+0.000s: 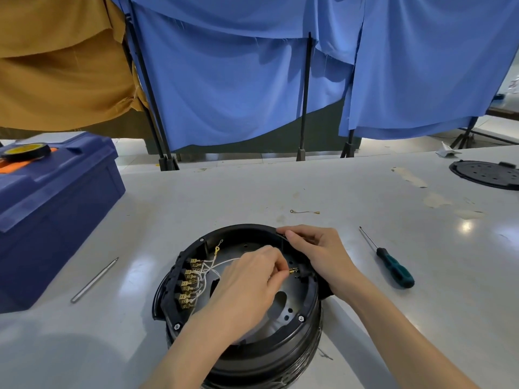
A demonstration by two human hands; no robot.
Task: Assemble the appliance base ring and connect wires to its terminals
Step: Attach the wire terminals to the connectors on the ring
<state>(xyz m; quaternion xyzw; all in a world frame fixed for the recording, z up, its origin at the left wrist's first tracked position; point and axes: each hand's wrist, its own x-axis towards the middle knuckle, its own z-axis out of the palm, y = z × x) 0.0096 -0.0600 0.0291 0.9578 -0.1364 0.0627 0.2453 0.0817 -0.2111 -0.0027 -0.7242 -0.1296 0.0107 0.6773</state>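
While our right hand [318,255] grips the base ring [238,228] to steady it, our left hand [247,287] pinches a brass wire connector [292,272].

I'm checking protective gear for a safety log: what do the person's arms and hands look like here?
The left hand and right hand are ungloved, no rings showing. Both forearms are bare: no sleeve, watch or wristband in view.
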